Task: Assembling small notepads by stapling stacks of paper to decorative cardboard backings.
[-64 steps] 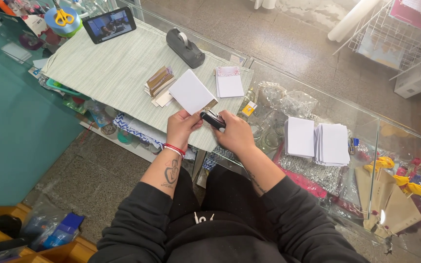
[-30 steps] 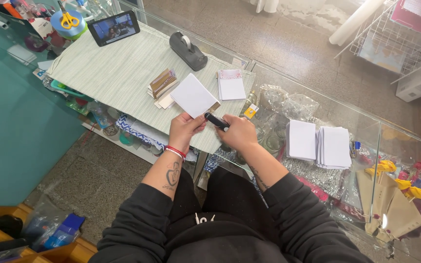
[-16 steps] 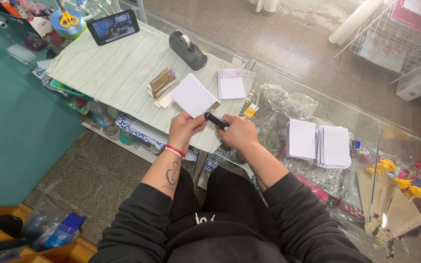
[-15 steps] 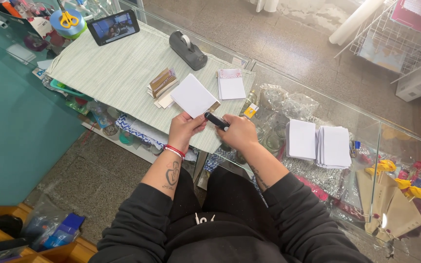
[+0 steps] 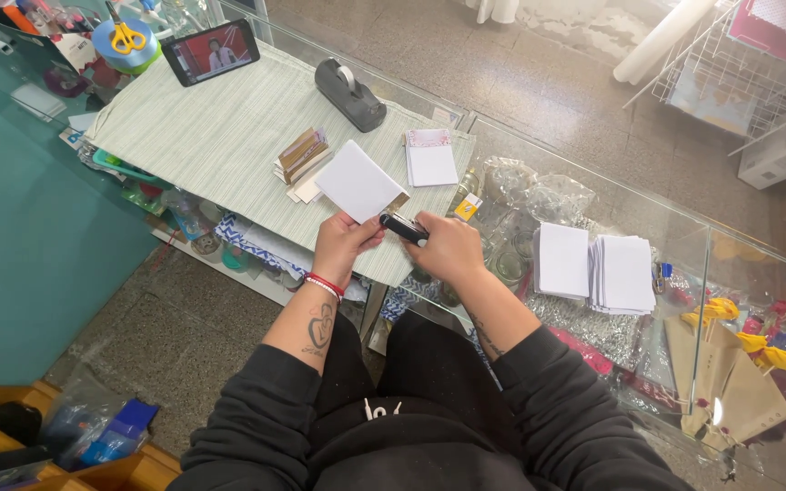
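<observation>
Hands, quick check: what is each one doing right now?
Left hand: closed on a white card, pinched at its lower edge.
Right hand: closed on a black stapler-like tool at the card.

Mat (image 5: 220, 136) on glass counter (image 5: 684, 227), phone (image 5: 210, 52) at its far left, tape dispenser (image 5: 349, 94) far right, card bundle (image 5: 302, 156) mid-mat, notepad (image 5: 431, 157) right of it, 2 paper stacks (image 5: 598, 268) right on glass.

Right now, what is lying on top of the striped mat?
On the mat lie a phone, a tape dispenser, brown cards and a notepad. What the mat covers is hidden.
</observation>
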